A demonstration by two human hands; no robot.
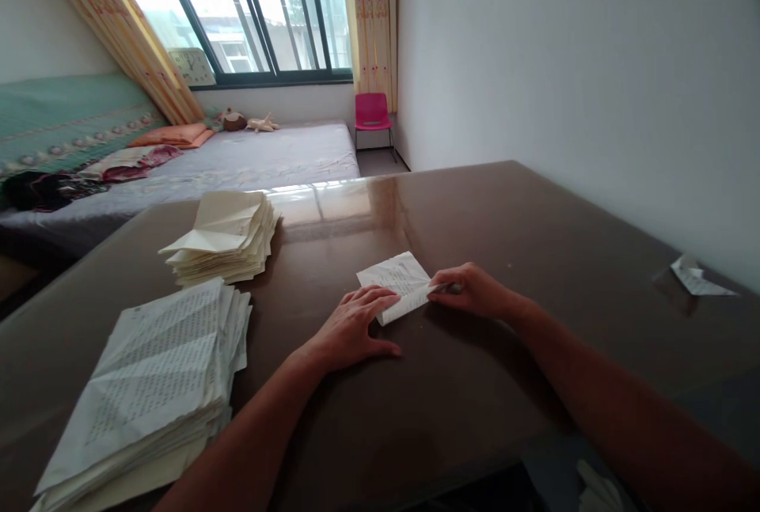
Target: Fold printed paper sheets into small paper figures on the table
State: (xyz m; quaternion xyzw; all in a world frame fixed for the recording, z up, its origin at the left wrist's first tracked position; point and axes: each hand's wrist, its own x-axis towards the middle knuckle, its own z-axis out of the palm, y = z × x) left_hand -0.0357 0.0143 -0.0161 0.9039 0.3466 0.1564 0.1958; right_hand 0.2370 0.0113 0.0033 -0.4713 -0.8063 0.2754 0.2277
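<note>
A folded sheet of printed paper [399, 273] lies on the brown table, its near part doubled over along a crease. My left hand [356, 326] rests with fingers spread, the fingertips pressing on the left end of the fold and the thumb out on the tabletop. At the fold's right end, my right hand [469, 290] is closed around a slim, greyish tool [452, 288], whose exact kind I cannot make out. Its front part touches the paper's edge.
To the left are a stack of printed sheets [148, 369] and, behind it, a stack of creased yellowish paper [222, 235]. A folded paper piece [697, 278] lies at the table's right edge by the wall. Beyond the table [475, 203] stand a bed [297, 148] and a pink chair [372, 112].
</note>
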